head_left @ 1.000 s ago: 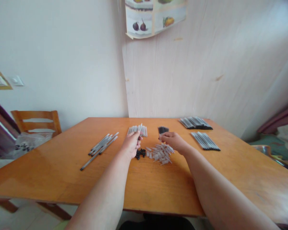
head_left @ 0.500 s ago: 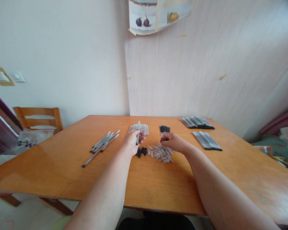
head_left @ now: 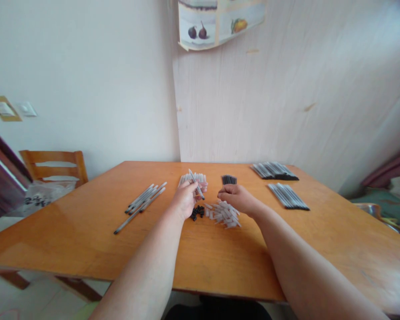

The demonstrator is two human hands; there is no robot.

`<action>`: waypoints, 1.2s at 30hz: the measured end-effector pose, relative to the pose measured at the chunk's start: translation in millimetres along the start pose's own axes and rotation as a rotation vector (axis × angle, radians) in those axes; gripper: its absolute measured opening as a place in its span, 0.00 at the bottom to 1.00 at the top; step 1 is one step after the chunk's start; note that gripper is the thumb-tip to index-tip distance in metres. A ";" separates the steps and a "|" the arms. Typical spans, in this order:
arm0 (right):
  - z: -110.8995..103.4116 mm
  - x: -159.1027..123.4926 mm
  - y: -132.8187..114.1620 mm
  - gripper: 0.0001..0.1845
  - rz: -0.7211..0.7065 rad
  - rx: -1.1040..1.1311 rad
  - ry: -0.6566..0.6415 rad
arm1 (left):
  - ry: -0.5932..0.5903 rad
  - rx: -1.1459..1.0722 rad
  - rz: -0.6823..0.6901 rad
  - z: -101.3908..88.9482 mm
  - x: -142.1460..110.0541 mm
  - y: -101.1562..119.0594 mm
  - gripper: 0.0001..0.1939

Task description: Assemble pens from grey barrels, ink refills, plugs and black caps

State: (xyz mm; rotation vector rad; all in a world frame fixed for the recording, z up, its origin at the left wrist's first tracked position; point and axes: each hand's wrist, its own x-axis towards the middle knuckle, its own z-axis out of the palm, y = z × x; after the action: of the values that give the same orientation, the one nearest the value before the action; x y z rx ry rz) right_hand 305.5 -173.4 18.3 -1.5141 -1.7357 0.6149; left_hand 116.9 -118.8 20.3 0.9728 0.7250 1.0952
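My left hand point(head_left: 184, 200) is closed on a pen point(head_left: 200, 192), its thumb across a clear barrel with a dark end pointing down and to the right. Just behind that hand lies a row of whitish tubes point(head_left: 202, 177), partly covered by it. My right hand point(head_left: 238, 198) has its fingers pinched together; whether something small is between them I cannot make out. Beyond it is a bundle of thin dark sticks like pen refills point(head_left: 229, 179). Under and in front of it spreads a heap of small translucent white pieces point(head_left: 225, 215), next to a little pile of black plugs point(head_left: 197, 213).
Several pens point(head_left: 146, 198) lie loosely at the left of the wooden table point(head_left: 216, 262). Two groups of dark-ended pens, a nearer row point(head_left: 288, 196) and a farther stack point(head_left: 274, 170), are on the right. A chair point(head_left: 55, 158) with a plastic bag stands at the left.
The pen in my left hand has turned from near upright to slanting, dark end toward my right hand. My right hand has shifted slightly left since half a second ago, still pinched.
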 end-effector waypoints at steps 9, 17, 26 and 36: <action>17.7 -7.8 -21.2 0.18 -0.118 0.022 -0.097 | -0.076 -0.068 0.022 5.7 -5.5 -1.1 0.05; 17.5 -7.7 -22.4 0.15 -0.033 0.106 -0.049 | -0.101 -0.089 0.020 5.7 -6.8 -1.2 0.07; 23.1 -1.4 -9.3 0.12 -0.099 0.017 0.051 | -0.117 -0.076 0.052 5.3 -5.0 -3.5 0.05; 26.7 -0.3 -12.7 0.07 -0.125 -0.111 0.163 | -0.042 -0.061 0.060 7.1 -5.7 -4.0 0.08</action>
State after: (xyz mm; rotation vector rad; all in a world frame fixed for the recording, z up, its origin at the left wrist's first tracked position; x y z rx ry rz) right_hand 276.7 -173.1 11.5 -1.4742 -1.7466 0.3276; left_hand 122.8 -126.7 19.7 0.9685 0.6284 1.1397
